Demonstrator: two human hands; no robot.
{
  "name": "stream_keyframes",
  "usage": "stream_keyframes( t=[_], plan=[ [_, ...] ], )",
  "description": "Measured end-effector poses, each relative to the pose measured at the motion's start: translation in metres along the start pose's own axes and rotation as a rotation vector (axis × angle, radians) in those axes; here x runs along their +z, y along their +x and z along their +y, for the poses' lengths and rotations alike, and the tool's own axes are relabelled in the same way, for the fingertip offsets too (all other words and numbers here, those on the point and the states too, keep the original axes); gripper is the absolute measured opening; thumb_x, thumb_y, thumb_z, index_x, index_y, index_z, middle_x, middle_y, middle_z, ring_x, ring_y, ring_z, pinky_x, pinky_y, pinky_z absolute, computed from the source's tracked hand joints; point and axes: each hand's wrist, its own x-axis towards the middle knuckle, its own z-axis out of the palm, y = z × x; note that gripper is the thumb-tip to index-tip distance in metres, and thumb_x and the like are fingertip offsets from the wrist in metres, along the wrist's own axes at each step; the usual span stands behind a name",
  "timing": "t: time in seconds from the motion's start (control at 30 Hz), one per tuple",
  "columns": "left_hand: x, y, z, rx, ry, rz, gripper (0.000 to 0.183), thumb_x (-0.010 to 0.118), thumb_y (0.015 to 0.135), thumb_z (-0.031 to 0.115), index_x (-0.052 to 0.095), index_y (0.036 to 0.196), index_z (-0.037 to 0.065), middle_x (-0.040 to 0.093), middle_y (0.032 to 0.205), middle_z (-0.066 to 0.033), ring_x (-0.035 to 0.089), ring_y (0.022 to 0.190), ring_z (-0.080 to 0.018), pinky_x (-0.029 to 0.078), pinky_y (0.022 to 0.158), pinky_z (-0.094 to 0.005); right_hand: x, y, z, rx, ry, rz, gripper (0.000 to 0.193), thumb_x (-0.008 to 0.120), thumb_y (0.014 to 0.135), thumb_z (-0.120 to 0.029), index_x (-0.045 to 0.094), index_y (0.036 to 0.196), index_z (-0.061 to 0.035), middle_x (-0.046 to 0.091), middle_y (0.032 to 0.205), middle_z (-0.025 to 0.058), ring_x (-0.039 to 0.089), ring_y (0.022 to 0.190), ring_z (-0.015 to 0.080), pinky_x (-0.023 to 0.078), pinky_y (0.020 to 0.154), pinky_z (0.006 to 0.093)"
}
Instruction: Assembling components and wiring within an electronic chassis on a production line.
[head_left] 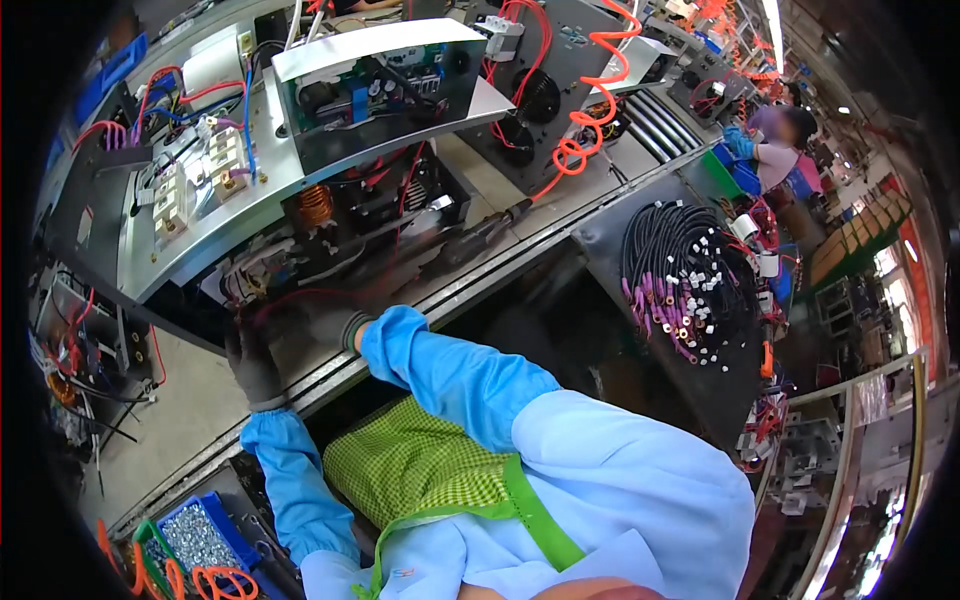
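Note:
In a dark glove, my left hand (254, 362) reaches up to the lower front edge of an electrical machine chassis (222, 236). Its fingertips go into shadow at the chassis, so what they touch is hidden. My right hand (328, 328), also in a dark glove, is just to the right and smeared by motion. Beside both hands runs a thin red wire (312, 292). Inside the opening above sit a copper coil (316, 205) and bundled wires. A circuit board (385, 92) stands upright on the chassis, under a bent metal cover (380, 46).
A dark air tool (475, 243) lies right of the chassis on an orange coiled hose (572, 155). Many black cables (665, 250) are piled on a dark side table (715, 385). A blue bin of screws (205, 535) sits lower left. Another person (778, 145) works far right.

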Motion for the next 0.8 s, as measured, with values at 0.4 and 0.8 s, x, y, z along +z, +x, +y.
stream_keyframes(
  t=[0.4, 0.8],
  plan=[
    [-0.001, 0.014, 0.024, -0.393, -0.672, 0.04, 0.039, 0.054, 0.096, 0.019, 0.048, 0.129, 0.002, 0.055, 0.118, -0.0082, 0.053, 0.106, -0.0178, 0.047, 0.09, -0.0323, -0.01, 0.045, 0.062, -0.236, -0.035, 0.084, 0.026, 0.05, 0.09, -0.021, 0.065, 0.108, -0.0111, 0.065, 0.109, 0.0123, 0.059, 0.103, 0.0204, 0.045, 0.091, 0.0351],
    [-0.011, 0.002, 0.003, -0.218, -0.352, 0.079, 0.032, 0.056, 0.094, 0.02, 0.053, 0.12, 0.002, 0.057, 0.116, -0.0099, 0.053, 0.106, -0.02, 0.043, 0.092, -0.0313, 0.001, 0.014, 0.03, -0.118, -0.333, 0.232, 0.029, 0.053, 0.085, -0.02, 0.065, 0.11, -0.0115, 0.066, 0.11, 0.0123, 0.062, 0.102, 0.0257, 0.047, 0.09, 0.0359]
  ],
)
